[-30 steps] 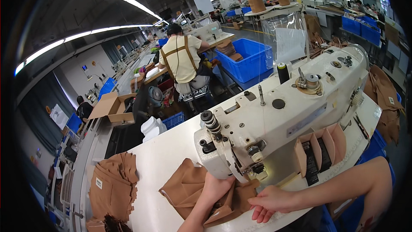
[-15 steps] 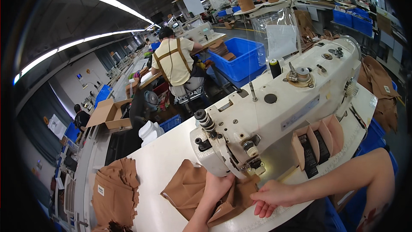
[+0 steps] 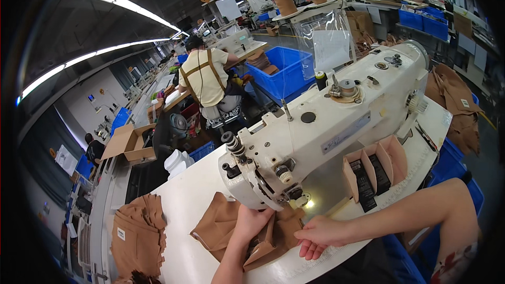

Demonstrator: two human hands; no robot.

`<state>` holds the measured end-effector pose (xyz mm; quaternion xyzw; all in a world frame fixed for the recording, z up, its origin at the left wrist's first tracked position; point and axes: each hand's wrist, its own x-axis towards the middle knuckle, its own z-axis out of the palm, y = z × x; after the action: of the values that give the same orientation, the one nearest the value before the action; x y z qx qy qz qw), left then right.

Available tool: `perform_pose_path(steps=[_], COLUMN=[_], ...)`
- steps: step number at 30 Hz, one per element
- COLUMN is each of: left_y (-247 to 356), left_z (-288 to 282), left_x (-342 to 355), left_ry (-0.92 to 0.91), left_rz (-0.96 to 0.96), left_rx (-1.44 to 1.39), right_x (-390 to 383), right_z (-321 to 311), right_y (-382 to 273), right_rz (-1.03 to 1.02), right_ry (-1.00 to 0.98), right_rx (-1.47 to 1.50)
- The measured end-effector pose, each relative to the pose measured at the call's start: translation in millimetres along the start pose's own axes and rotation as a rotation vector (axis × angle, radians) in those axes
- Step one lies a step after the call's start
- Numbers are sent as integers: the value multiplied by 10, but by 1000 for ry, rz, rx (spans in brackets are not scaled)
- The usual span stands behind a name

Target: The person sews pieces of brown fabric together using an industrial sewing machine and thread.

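A white sewing machine (image 3: 336, 121) stands over a piece of brown fabric (image 3: 214, 222), its small lamp lit beside the needle area. My left hand (image 3: 254, 223) is closed on the bunched fabric just below the machine head, which covers some of its fingertips. With thumb and forefinger, my right hand (image 3: 322, 234) pinches the fabric's right edge; its other fingers curl loosely below. The fabric runs between both hands and up under the needle area, where the presser foot is hard to make out.
A stack of brown fabric pieces (image 3: 138, 236) lies at the left. Right of the needle area stands a pink divided holder (image 3: 380, 165) with black labels. Beyond it lie thread snips (image 3: 427, 138). Behind the machine are a blue bin (image 3: 286, 71) and a seated co-worker (image 3: 208, 79).
The whole view has shifted slightly, so the machine and table sit further left. Both hands keep their hold on the fabric, with little visible movement against the machine.
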<state>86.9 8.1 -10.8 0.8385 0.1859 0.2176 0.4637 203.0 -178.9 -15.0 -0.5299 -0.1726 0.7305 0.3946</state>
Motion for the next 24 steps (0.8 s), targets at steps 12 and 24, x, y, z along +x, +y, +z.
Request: perform_pose_path(steps=[12,24], left_y=[640,288], left_z=[433,233], left_x=[-1106,-1058], left_ry=[-80,-66], left_rz=[433,670], left_rx=[824,942], right_x=[84,-357], right_z=[-124,-162], right_y=[82,199], right_rz=[-67,-595], right_ry=[-57,434], right_rx=[-24,-1429])
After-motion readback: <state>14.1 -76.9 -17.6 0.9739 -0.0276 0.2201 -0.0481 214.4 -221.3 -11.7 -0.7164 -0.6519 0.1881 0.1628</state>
